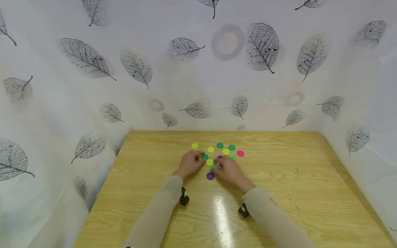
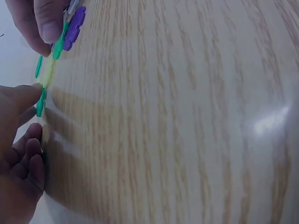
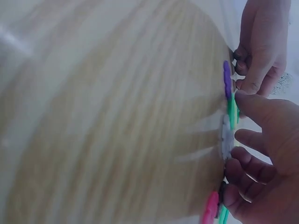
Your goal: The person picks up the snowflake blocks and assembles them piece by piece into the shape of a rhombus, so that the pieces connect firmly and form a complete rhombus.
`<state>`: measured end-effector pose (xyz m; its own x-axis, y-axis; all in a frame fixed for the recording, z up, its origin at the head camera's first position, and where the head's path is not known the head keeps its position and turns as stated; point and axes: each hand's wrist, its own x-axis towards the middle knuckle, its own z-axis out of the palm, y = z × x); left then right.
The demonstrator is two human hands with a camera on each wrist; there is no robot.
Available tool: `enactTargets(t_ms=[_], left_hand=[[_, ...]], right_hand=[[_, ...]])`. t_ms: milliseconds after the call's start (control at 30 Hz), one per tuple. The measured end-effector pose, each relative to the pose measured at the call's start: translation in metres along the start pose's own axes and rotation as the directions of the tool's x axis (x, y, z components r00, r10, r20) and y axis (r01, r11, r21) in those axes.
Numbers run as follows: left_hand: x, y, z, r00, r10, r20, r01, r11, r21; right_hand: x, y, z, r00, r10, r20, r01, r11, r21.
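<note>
Flower-shaped plastic discs lie on a wooden table. My left hand [image 1: 190, 163] pinches a dark green disc [image 1: 205, 156] between thumb and index finger; that disc [image 2: 41, 101] stands close to the table in the left wrist view. Beside it is a yellow disc [image 1: 209, 162]. My right hand [image 1: 231, 171] has its thumb and index finger at the edges of a light green disc [image 3: 232, 109]. A greyish-white disc [image 3: 226, 136] sits by the right fingers, partly hidden in the head view. A purple disc [image 1: 210, 176] lies just in front of the right thumb.
Behind the hands are more discs: yellow [image 1: 194, 146], dark green [image 1: 220, 145] and pink [image 1: 240, 153]. The wooden table [image 1: 279, 186] ends at a leaf-patterned curtain [image 1: 198, 79]. A black wrist mount [image 1: 184, 199] is strapped on the left sleeve, another [image 1: 243, 210] on the right.
</note>
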<state>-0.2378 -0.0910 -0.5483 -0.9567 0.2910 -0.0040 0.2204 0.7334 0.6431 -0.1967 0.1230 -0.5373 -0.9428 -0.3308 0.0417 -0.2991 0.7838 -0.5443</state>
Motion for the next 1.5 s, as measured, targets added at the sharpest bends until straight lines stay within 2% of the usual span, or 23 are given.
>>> enactTargets(t_ms=[267, 533, 867, 1167, 1500], left_hand=[[0.002, 0.002, -0.002, 1.000, 0.000, 0.010, 0.000, 1.000, -0.002], [0.001, 0.001, 0.000, 1.000, 0.000, -0.003, 0.000, 1.000, 0.031], [0.001, 0.004, -0.001, 1.000, -0.018, -0.020, 0.019, 1.000, 0.021], [0.001, 0.002, -0.004, 0.997, -0.082, 0.005, 0.082, 0.993, -0.085], [-0.001, -0.002, -0.007, 0.998, -0.063, 0.013, 0.064, 0.987, -0.149]], right_hand=[[0.002, 0.000, 0.004, 1.000, 0.006, -0.019, -0.007, 0.999, -0.049], [0.004, 0.001, 0.006, 1.000, 0.019, -0.014, -0.019, 1.000, -0.004], [0.006, 0.002, 0.007, 0.997, 0.069, -0.026, -0.068, 0.997, 0.031], [0.006, -0.002, 0.001, 0.992, 0.123, -0.009, -0.121, 0.984, 0.128], [0.004, -0.004, -0.003, 0.996, 0.086, -0.014, -0.082, 0.979, 0.187]])
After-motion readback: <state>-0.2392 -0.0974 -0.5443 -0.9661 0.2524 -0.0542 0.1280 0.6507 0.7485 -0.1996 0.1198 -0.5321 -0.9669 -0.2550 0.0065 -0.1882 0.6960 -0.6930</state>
